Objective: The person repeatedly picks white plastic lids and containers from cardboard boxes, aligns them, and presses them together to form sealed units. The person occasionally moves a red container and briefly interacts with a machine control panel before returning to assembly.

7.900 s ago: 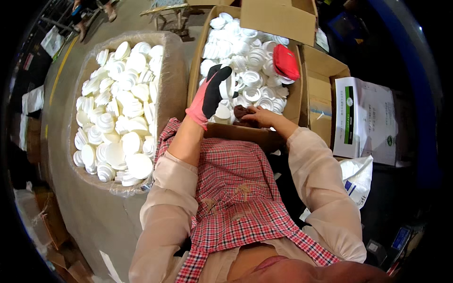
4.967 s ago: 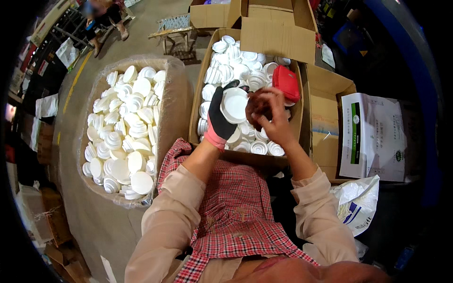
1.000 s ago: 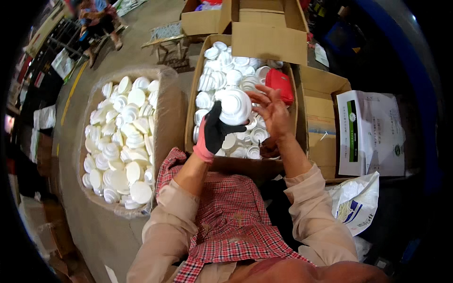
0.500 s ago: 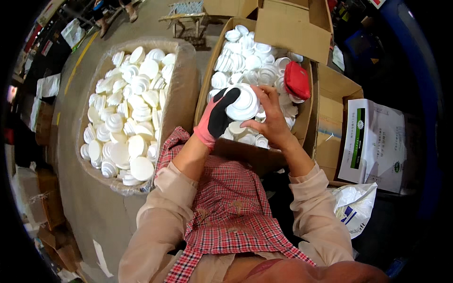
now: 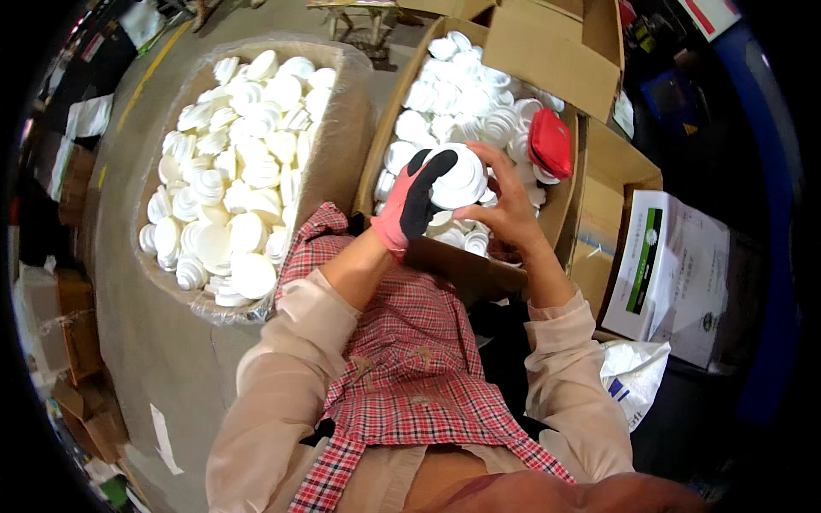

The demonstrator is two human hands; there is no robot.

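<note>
Above the right-hand carton, my left hand (image 5: 416,201), in a pink and black glove, grips a white round plastic part (image 5: 459,177) with stepped rings, thumb across its face. My bare right hand (image 5: 513,203) curves around the right side of the same part. Its index finger is at the upper edge and its thumb at the lower edge. Beneath both hands, the cardboard carton (image 5: 560,218) is filled with similar white ringed parts (image 5: 445,94). A red zipped pouch (image 5: 550,144) lies on top of them at the right.
To the left stands a plastic-lined carton (image 5: 329,128) heaped with cream-white ringed parts (image 5: 248,201). Right of me are another open carton (image 5: 590,248), a white printed box (image 5: 676,274) and a white plastic bag (image 5: 634,376). A small stool (image 5: 363,19) stands at the far side.
The view has shifted, so the cartons appear higher and slightly different in place. Both hands keep their places around the white part, which appears slightly farther right and turned a little.
</note>
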